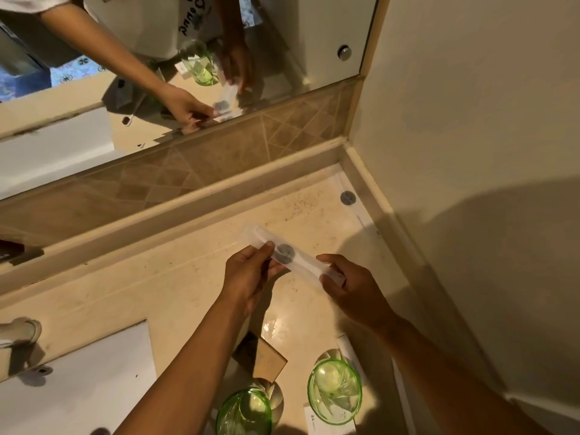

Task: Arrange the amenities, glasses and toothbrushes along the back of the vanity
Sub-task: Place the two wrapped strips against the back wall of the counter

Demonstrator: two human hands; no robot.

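While you are leaning over the counter [175, 287], you are holding a clear toothbrush packet [290, 257] above it with both hands. Your left hand [249, 274] is pinching the packet near its middle, beside a round dark label, and your right hand [348, 287] is gripping its near end. A second packet [350, 199] is lying in the back corner, against the side ledge. Two green glasses [335, 391] are standing near the front edge, with a brown box [266, 359] between and behind them. White paper packets are sitting beside the right glass. A sink [78, 387] is showing at lower left.
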